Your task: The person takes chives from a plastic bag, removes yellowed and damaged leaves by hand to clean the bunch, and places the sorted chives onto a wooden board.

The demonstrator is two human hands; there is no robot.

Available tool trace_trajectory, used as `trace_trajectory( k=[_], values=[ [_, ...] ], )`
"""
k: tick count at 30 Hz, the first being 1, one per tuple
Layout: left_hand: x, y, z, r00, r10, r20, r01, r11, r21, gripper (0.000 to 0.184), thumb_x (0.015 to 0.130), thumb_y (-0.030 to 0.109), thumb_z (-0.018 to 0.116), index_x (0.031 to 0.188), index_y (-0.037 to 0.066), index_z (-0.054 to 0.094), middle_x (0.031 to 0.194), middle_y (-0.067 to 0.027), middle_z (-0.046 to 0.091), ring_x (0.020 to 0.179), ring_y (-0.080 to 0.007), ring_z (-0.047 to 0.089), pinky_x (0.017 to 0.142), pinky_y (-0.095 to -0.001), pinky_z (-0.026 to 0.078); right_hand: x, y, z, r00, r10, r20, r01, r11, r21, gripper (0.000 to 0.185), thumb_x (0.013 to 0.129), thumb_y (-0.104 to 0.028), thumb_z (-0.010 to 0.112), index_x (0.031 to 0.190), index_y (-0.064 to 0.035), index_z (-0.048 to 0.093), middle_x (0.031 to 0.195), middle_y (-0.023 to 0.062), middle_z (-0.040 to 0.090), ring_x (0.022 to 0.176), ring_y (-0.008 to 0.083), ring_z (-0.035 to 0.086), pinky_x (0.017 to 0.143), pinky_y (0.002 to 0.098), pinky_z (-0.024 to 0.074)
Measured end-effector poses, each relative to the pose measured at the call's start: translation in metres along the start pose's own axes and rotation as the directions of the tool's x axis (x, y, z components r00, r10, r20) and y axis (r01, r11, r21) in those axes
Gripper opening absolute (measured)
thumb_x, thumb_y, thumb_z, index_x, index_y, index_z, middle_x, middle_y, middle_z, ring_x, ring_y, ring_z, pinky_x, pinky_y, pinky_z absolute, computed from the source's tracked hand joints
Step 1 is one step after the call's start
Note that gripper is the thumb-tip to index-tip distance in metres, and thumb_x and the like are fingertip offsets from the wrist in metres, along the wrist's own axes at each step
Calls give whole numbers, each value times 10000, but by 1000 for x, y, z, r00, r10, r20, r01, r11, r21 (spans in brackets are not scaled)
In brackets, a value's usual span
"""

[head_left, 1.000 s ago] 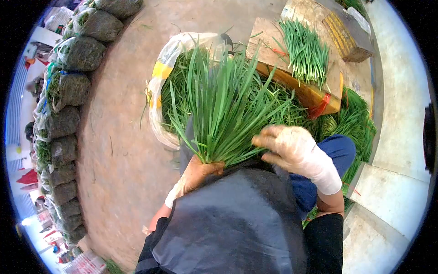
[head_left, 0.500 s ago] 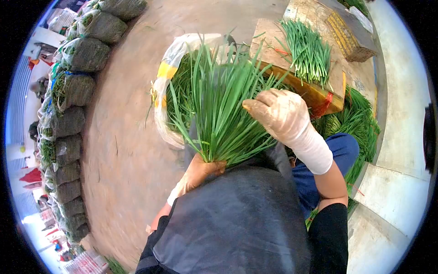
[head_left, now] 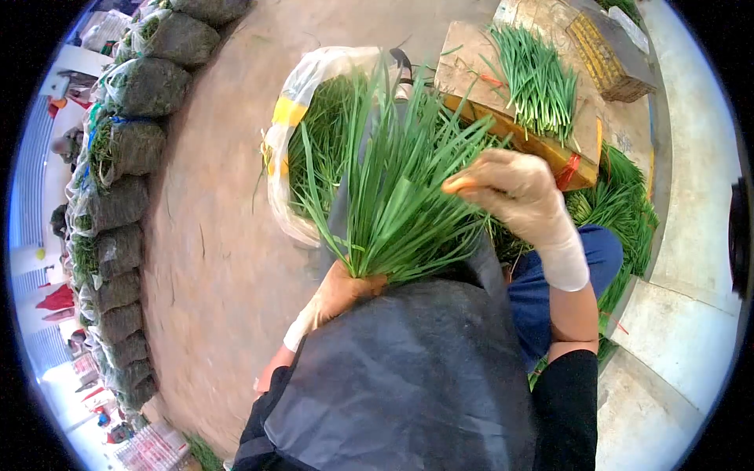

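My left hand (head_left: 345, 289), in a pale glove, is closed around the lower end of a fanned bunch of green garlic chives (head_left: 393, 188). The long flat leaves spread upward and away from my dark apron (head_left: 400, 377). My right hand (head_left: 514, 184), also gloved, is at the right edge of the fan with thumb and fingers pinched together. Its orange-tinted fingertips are beside the leaves; whatever they hold, if anything, cannot be made out. Beyond the bunch stands an open clear plastic bag (head_left: 279, 149) with more green leaves inside.
On a board (head_left: 459, 63) at upper right lies a pile of chives (head_left: 538, 82), near a worn yellow-and-grey block (head_left: 609, 51). More greens (head_left: 620, 204) lie beside my blue-clad knee (head_left: 601, 251). Several stuffed bags (head_left: 129, 149) line the left side of the floor (head_left: 212, 259).
My right hand has turned and shifted slightly right and down, its fingers now pinched by the leaves. The leaves lean a little more to the right; my left hand keeps its hold.
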State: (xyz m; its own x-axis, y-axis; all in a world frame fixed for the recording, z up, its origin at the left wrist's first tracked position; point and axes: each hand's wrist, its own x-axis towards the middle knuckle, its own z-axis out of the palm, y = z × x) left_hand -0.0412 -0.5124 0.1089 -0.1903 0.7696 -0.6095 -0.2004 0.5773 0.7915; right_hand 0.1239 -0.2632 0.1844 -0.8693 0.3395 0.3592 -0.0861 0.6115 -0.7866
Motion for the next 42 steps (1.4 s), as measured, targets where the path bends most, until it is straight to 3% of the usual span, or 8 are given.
trace_trajectory(
  k=[10,18,20,24,25,30,36,42],
  values=[
    [-5,-2,8,993,92,-67,-88,994,60,321,828,47,637,1142,22,571,960,-21,645,854,-102,554,770,-272,458,37,10,57,950,-273,153,289,576,-765,288,742,-164,672,1024,-163,616,633,-21,522,573,161,575,515,287,481],
    [-5,-3,-1,998,64,2,-64,996,56,258,827,55,633,1081,27,592,902,-13,637,800,-94,553,718,-262,453,4,7,33,987,-161,2,161,983,-85,78,759,-128,709,800,-62,699,755,70,665,566,194,588,496,298,460],
    [-1,-2,-8,1000,22,-7,-21,998,58,218,820,65,638,1031,27,600,843,-8,627,743,-90,548,667,-253,445,-7,-7,-4,898,369,-238,-280,899,335,100,775,-109,695,856,-52,708,795,79,682,572,125,565,526,271,459],
    [-5,0,-11,992,-112,64,114,993,-40,173,768,113,664,904,50,578,732,-17,571,617,-105,493,562,-232,378,-41,32,-12,936,346,-73,-351,890,-292,469,799,-111,667,1252,-69,552,1095,164,609,854,195,578,728,280,487],
    [-4,-1,-8,993,-75,92,98,954,-283,280,744,100,678,988,27,561,799,-58,589,631,-127,511,557,-239,388,-45,29,-3,860,505,-64,-372,538,-757,569,800,-122,665,1331,-80,465,1156,173,563,982,236,556,796,302,480],
    [4,4,6,996,37,79,20,784,-620,454,714,88,694,1124,-5,524,888,-116,605,632,-154,518,540,-249,402,-30,4,36,990,22,-142,-83,896,-437,459,783,-271,678,1200,-125,552,1042,115,619,936,286,611,773,367,502],
    [4,0,11,997,70,-37,-78,789,-610,466,723,82,683,1146,-3,506,902,-90,588,664,-156,515,549,-261,413,-52,39,36,943,281,-180,-322,626,-710,425,754,-112,630,1175,-110,565,1111,150,576,913,316,600,752,401,497],
    [9,-2,14,991,120,-60,-133,816,-562,453,733,66,674,1145,-2,498,906,-78,578,677,-158,521,572,-265,414,-33,-7,55,947,-135,-292,-21,880,-475,256,766,-100,655,1021,-94,638,929,100,610,804,260,628,669,356,526]
  ],
)
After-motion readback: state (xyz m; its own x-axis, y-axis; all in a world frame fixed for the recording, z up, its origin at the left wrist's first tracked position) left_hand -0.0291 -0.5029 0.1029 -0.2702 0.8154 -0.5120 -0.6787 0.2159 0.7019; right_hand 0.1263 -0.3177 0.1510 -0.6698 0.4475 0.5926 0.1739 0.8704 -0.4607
